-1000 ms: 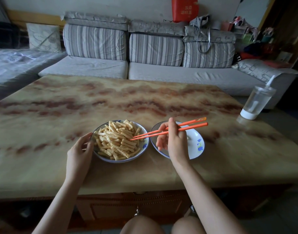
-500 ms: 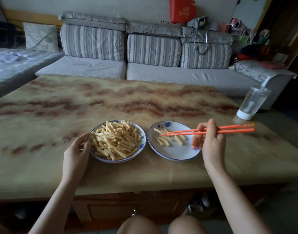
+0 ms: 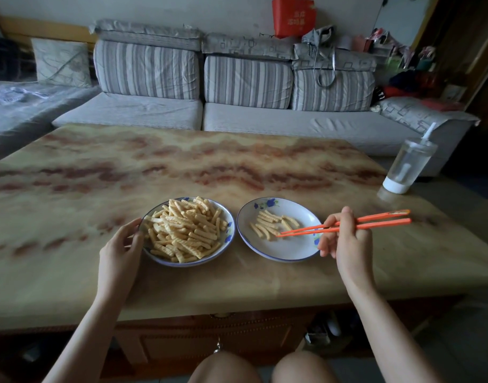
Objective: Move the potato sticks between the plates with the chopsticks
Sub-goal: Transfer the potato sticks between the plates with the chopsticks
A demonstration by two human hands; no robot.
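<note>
Head: left plate (image 3: 188, 264) heaped with sticks (image 3: 186, 230), right plate (image 3: 287, 248) sparse.

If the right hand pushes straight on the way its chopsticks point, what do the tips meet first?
Probably the few potato sticks on the right plate, just left of the chopsticks in the right hand; the tips' height is unclear.
</note>
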